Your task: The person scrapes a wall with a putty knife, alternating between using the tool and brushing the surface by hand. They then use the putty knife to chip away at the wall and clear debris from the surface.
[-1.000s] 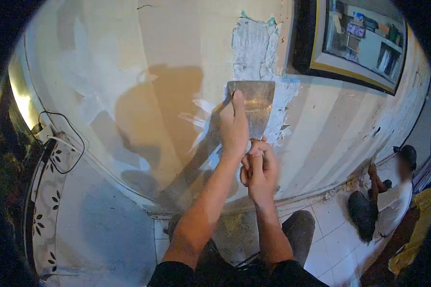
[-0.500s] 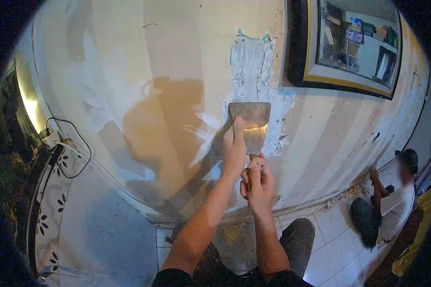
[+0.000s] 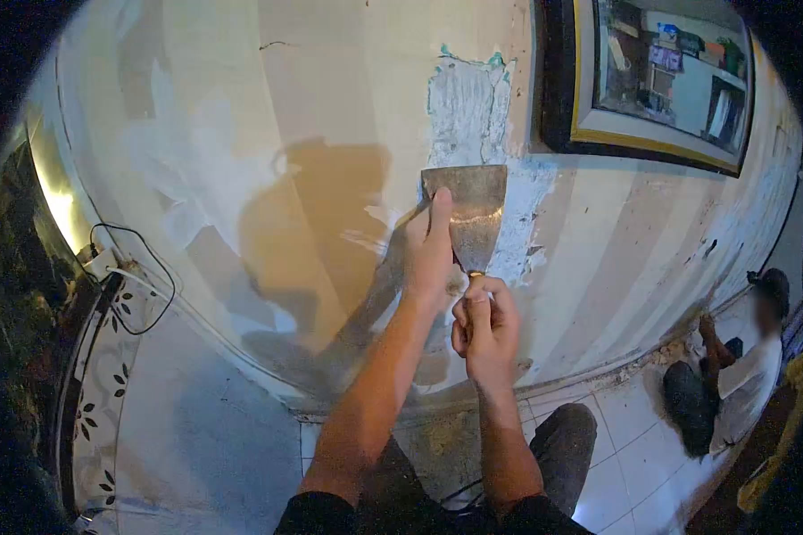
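Observation:
A wide metal scraper lies against the wall, its broad edge up, over a strip of bare whitish plaster with torn edges. My left hand is on the blade's left side, thumb laid on the metal and the other fingers hidden. Below the blade, my right hand is closed round the scraper's handle, which its fingers mostly cover. Striped wall covering surrounds the plaster, with pale peeled patches to the left.
A framed mirror hangs at the upper right. A white power socket with cables is at the left. Another person sits on the tiled floor at the right, near the wall's foot. My knee shows below.
The scraper and both my hands have shifted slightly upward in view. The camera view has also moved a little. Both hands keep hold of the scraper.

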{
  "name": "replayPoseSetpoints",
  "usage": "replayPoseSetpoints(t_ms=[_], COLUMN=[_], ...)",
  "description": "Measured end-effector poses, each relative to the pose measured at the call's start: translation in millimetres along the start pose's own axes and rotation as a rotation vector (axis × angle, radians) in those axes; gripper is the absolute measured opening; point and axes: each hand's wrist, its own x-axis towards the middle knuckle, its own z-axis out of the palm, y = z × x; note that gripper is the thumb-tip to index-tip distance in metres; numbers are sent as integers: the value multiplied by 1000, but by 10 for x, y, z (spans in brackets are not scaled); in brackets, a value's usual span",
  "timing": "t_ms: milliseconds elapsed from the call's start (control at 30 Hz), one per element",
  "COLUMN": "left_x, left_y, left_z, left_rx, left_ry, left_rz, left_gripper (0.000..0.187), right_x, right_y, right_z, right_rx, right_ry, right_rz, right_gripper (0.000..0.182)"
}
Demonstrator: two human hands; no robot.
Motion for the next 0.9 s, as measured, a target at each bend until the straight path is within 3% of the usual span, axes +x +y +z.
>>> replayPoseSetpoints(t_ms=[100,167,267,500,567,633,867,900], left_x=[-115,-73,-81,83,115,78,-239,-280], left_y=[70,14,20,-24,225,259,-134,-138], left_z=[61,69,138,1,86,98,-153,-219], left_rx=[-252,-14,-6,116,67,-61,297,451], left_ry=[64,169,211,131,90,92,43,-10], left_rz=[-89,79,79,103,184,96,103,248], left_gripper=[46,47,47,37,45,44,33,29], right_x=[-47,-6,13,76,141,116,-149,-154], right_y=[24,58,85,126,-32,-63,217,221], right_z=[-1,-10,-11,69,184,220,-146,-180], right_rx=[26,12,-33,39,62,91,54,84], right_ry=[-3,-11,-19,45,50,54,15,29], right_rz=[47,15,-23,-23,-17,-32,32,5], right_gripper=[14,14,13,14,14,15,12,12])
